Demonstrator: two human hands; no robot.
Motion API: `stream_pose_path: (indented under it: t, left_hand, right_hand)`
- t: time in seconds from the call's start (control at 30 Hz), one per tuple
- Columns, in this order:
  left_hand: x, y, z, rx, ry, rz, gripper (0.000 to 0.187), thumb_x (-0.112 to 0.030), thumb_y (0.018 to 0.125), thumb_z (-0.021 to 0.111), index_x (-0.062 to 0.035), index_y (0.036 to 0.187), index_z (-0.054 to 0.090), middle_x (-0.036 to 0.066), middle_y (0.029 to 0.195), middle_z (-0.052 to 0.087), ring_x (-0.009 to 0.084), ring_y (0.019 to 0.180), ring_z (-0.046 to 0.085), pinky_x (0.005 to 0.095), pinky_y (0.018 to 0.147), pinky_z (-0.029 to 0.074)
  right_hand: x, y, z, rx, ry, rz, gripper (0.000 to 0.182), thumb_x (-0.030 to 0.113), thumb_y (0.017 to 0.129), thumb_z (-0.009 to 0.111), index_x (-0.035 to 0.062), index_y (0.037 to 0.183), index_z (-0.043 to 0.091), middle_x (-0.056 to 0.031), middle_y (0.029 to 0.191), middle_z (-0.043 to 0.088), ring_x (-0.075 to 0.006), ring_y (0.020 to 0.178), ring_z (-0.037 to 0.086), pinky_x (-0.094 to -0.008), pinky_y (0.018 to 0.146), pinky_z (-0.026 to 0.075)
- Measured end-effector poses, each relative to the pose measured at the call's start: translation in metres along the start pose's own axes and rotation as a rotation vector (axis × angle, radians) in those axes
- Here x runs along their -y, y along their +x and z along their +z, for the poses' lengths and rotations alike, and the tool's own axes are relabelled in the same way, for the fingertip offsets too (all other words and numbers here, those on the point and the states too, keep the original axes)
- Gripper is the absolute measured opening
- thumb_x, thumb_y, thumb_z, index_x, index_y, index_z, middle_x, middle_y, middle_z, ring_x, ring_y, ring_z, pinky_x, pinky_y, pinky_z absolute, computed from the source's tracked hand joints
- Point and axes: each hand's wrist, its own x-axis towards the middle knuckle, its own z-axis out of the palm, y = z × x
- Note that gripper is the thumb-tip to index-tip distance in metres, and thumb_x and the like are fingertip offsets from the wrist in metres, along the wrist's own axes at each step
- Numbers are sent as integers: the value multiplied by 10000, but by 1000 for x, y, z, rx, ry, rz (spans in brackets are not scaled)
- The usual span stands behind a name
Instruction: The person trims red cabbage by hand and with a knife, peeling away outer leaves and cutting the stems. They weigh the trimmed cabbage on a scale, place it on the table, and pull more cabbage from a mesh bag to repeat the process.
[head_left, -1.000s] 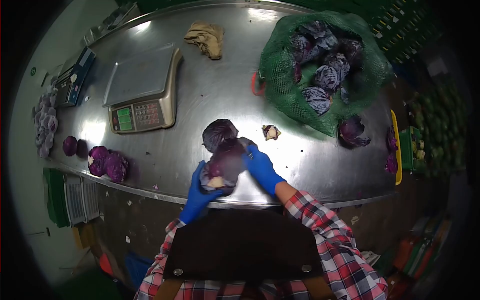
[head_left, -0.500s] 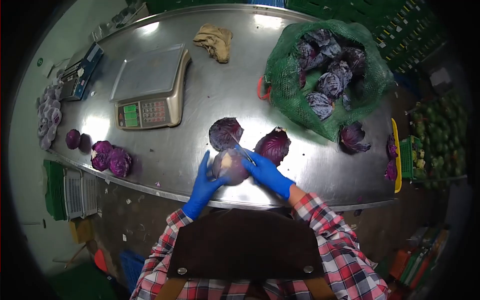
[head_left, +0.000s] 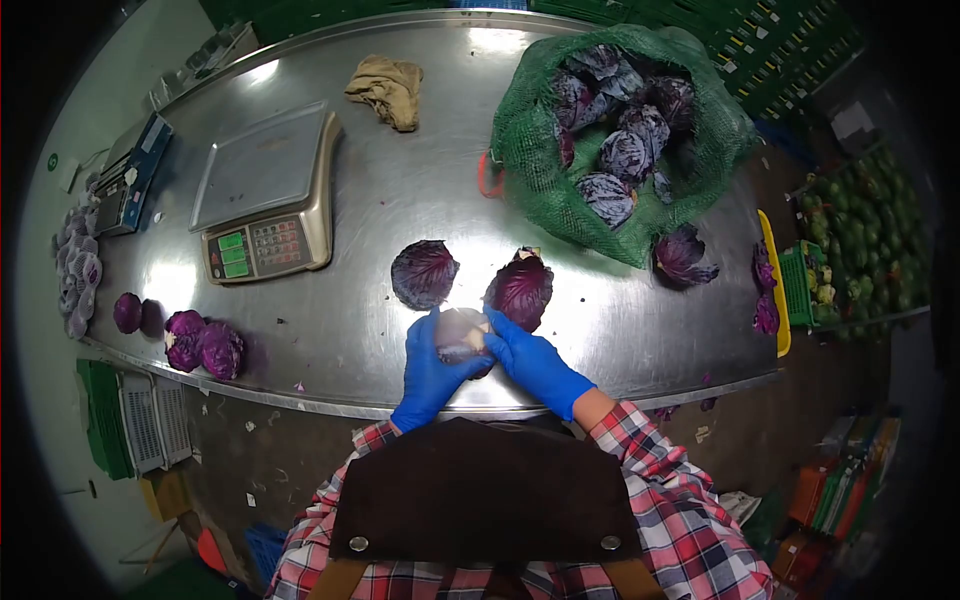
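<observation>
A red cabbage [head_left: 461,338], its pale stem end showing, is between my two blue-gloved hands near the table's front edge. My left hand [head_left: 436,368] wraps round its left and lower side. On the right side, my right hand [head_left: 530,364] has its fingers bent against the cabbage; whether it also holds a knife is hidden. Just beyond lie two loose dark purple outer leaves, one at the left [head_left: 425,275] and one at the right [head_left: 521,290].
A green net bag [head_left: 530,150] of cabbages stands at the back right, a loose leaf [head_left: 682,257] below it. A scale [head_left: 268,190], a tan cloth [head_left: 388,92] and small cabbages [head_left: 220,350] are at the left. A yellow-rimmed tray [head_left: 783,340] sits at the right edge.
The cabbage has turned, so its stem end faces more to the right. My right hand has drawn in against it, and the blade seen earlier no longer shows. The whole view has shifted slightly.
</observation>
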Motion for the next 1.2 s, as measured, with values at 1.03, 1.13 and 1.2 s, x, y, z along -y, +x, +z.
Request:
stream_pose_path:
  t: [1.03, 1.13, 1.2]
  left_hand:
    - [25, -44, 19, -206, -153, 27, 1053, -276, 531, 872, -62, 1340, 233, 167, 1234, 297, 309, 1145, 398, 401, 945, 398]
    - [32, -46, 24, -214, -142, 49, 1036, -277, 535, 872, -62, 1329, 242, 163, 1216, 312, 304, 1123, 415, 398, 929, 407]
    - [33, -45, 27, -231, -109, 72, 1024, -274, 533, 874, -53, 1316, 252, 156, 1198, 323, 295, 1111, 423, 395, 921, 410]
  right_hand:
    - [27, -21, 13, 122, 26, 165, 704, 470, 882, 463, 60, 1398, 216, -243, 1119, 546, -370, 1033, 551, -387, 897, 410]
    - [11, -17, 25, 19, 47, 100, 660, 440, 887, 470, 83, 1394, 242, -218, 1105, 562, -331, 1002, 567, -377, 872, 420]
    - [-3, -12, 28, -9, 159, 85, 625, 431, 885, 479, 82, 1373, 303, -186, 1084, 579, -268, 942, 582, -348, 835, 437]
